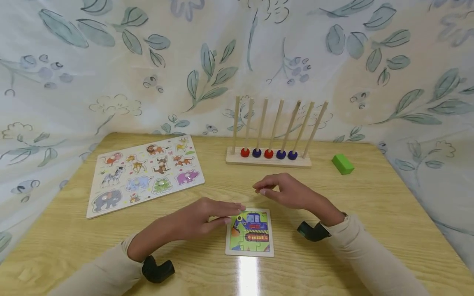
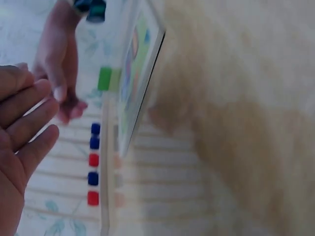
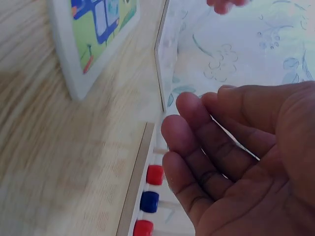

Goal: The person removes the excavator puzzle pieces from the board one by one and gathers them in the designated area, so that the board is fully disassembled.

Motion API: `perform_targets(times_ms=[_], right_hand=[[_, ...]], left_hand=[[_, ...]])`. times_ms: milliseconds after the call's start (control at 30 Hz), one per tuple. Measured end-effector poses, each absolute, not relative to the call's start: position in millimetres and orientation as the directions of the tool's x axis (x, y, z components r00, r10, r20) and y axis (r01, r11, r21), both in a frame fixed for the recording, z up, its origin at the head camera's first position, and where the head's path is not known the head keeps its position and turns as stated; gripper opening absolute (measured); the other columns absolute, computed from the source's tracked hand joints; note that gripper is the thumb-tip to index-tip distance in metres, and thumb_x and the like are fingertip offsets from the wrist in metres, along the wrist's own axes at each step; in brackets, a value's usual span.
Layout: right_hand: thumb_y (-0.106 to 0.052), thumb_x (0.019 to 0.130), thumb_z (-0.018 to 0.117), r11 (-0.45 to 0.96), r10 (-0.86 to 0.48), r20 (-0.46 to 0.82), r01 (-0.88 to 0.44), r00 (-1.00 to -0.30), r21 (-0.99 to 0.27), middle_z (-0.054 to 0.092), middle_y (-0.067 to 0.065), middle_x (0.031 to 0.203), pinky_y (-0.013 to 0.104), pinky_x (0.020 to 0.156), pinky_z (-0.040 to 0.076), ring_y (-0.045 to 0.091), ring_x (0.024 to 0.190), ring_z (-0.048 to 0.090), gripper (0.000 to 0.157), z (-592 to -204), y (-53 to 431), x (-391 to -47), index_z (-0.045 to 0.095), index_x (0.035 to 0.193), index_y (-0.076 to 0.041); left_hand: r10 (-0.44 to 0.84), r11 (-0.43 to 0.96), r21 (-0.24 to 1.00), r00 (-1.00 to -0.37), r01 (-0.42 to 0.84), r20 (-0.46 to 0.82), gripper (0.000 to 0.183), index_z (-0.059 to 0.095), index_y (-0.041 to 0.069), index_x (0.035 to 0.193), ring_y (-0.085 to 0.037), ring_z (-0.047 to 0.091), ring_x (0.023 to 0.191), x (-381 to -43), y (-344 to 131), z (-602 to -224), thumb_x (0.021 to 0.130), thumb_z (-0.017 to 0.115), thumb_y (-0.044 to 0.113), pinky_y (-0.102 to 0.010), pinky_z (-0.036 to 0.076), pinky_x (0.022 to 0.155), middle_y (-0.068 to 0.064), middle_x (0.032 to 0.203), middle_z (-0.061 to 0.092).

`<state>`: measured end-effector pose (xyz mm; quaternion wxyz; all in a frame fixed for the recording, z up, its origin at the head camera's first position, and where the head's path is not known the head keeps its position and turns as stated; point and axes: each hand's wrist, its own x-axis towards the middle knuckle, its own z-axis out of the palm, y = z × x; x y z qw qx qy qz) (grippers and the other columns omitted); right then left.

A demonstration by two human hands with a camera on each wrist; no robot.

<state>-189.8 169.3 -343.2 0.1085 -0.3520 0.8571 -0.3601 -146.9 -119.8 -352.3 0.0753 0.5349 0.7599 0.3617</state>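
A small square jigsaw puzzle (image 1: 252, 232) of a blue digger, in a pale frame, lies on the wooden table. My left hand (image 1: 203, 218), fingers extended, reaches over from the left and overlaps the puzzle's top left corner in the head view. In the left wrist view, that hand (image 2: 22, 120) shows straight fingers with nothing in them. Beyond the puzzle's top right corner, my right hand (image 1: 290, 192) is held above the table. Its fingers bend loosely around no object, as the right wrist view of the hand (image 3: 231, 152) also shows.
Behind the hands stands a wooden peg rack (image 1: 266, 162) with several upright rods and red and blue beads at their bases. An animal peg puzzle board (image 1: 148, 176) lies at the back left. A green block (image 1: 342, 164) sits at the back right, before a leaf-patterned cloth (image 1: 207, 61).
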Motion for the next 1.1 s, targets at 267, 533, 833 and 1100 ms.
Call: perform_targets(times_ms=[267,533,833,1100], right_hand=[[-0.008,0.099,0.057,0.464,-0.752,0.002,-0.533,-0.659,-0.707,0.070,0.002,0.107,0.036,0.082,0.053,0.012,0.097,0.063,0.027,-346.9,153.4,-189.5,0.066,0.122,0.001],[-0.009,0.099,0.056,0.454,-0.786,-0.066,-0.501,-0.615,-0.737,0.068,0.007,0.112,0.029,0.086,0.052,0.013,0.101,0.063,0.024,-353.7,141.5,-186.2,0.069,0.118,-0.001],[-0.010,0.100,0.055,0.439,-0.806,-0.099,-0.476,-0.584,-0.762,0.067,0.001,0.108,0.027,0.085,0.051,0.008,0.096,0.060,0.023,-361.4,131.4,-187.0,0.071,0.115,-0.004],[-0.007,0.100,0.054,0.437,-0.825,-0.106,-0.509,-0.554,-0.742,0.067,0.002,0.107,0.026,0.084,0.051,0.007,0.091,0.059,0.024,-359.4,125.4,-187.1,0.070,0.116,-0.001]], left_hand=[[0.963,0.160,0.575,-0.255,0.803,0.089,0.039,0.051,0.002,0.140,-0.014,0.039,0.135,-133.9,-106.1,-362.1,0.102,0.049,0.008,-0.026,0.036,0.106,-0.009,0.148,0.044],[0.983,0.145,0.496,-0.181,0.856,0.026,0.041,0.048,0.004,0.143,-0.017,0.028,0.142,-128.9,-102.2,-368.2,0.103,0.049,0.011,-0.029,0.027,0.112,-0.008,0.153,0.037],[0.985,0.168,0.416,-0.172,0.894,-0.029,0.044,0.044,0.005,0.146,-0.019,0.020,0.145,-126.1,-104.2,-369.5,0.103,0.047,0.010,-0.031,0.023,0.114,-0.006,0.157,0.029],[0.982,0.190,0.417,-0.175,0.889,-0.074,0.045,0.041,0.002,0.147,-0.017,0.025,0.143,-125.3,-106.2,-373.5,0.103,0.046,0.008,-0.029,0.026,0.112,-0.008,0.156,0.030]])
